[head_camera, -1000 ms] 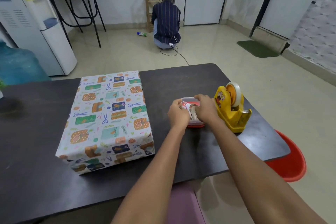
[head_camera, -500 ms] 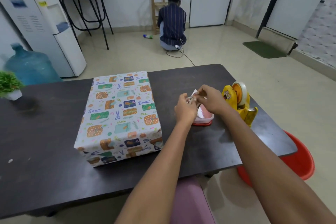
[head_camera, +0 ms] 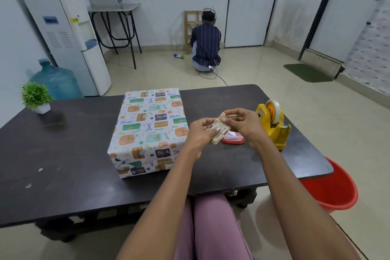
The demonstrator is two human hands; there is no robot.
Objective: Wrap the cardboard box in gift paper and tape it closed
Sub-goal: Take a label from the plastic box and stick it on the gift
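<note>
The box (head_camera: 149, 129) lies on the dark table (head_camera: 63, 154), fully covered in white gift paper printed with scissors and parcels. Right of it, above the table, both hands hold a small cream gift tag (head_camera: 219, 133) with printed words. My left hand (head_camera: 200, 133) grips the tag's lower left side. My right hand (head_camera: 242, 124) pinches its upper right end. A yellow tape dispenser (head_camera: 272, 124) with a roll of clear tape stands at the table's right side, just beyond my right hand.
A small container with a red base (head_camera: 234, 139) sits under my hands. A potted plant (head_camera: 37, 97) stands at the table's far left. A red tub (head_camera: 335, 188) is on the floor to the right. A person (head_camera: 205, 46) crouches by the far wall.
Both hands have lifted from the small container, taking the gift tag up out of it. The camera has tilted up and back, showing more of the room.
</note>
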